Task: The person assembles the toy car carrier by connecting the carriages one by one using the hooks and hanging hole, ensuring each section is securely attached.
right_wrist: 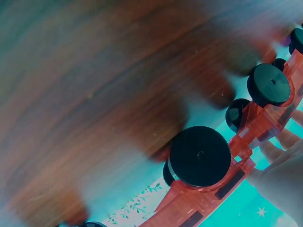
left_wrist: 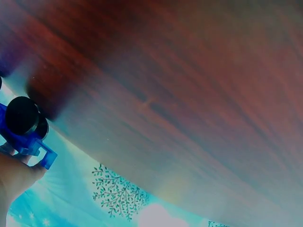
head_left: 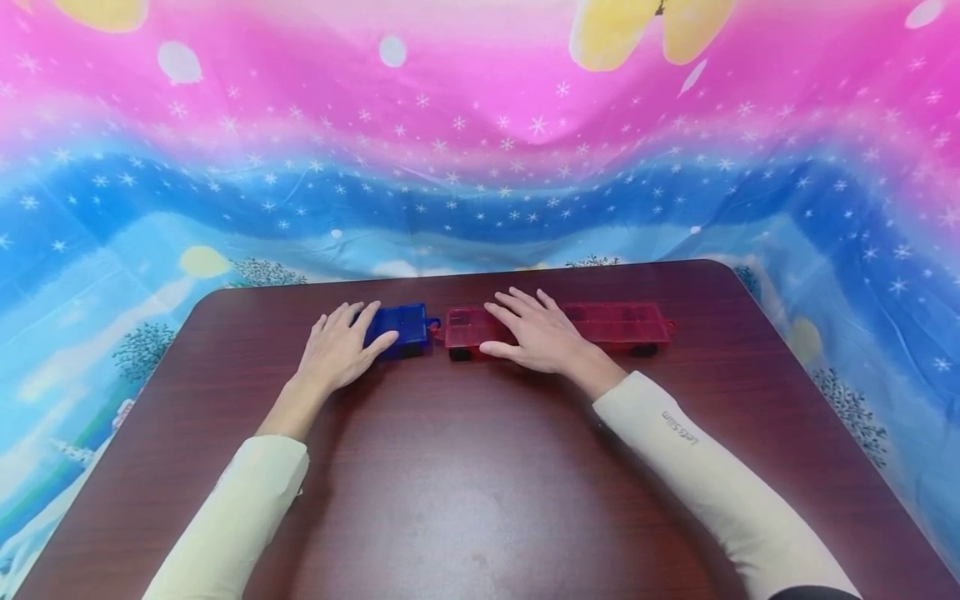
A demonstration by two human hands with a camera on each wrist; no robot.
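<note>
Resting flat hands | left hand (head_left: 339, 350): translucent blue car (head_left: 401, 327) | right hand (head_left: 536, 333): red cars (head_left: 615, 323)

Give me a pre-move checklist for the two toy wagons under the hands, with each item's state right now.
1. Left hand resting on the blue wagon, fingers straight: ok.
2. Right hand lying flat across the red wagons: ok.
3. Blue coupling loop meeting the red wagons' near end: cannot tell, the head view only shows them close together.
4. Black wheels in place under the red wagons: ok.
5. Blue wagon wheel in place: ok.
6. Both toys lined up in one row on the table: ok.
</note>
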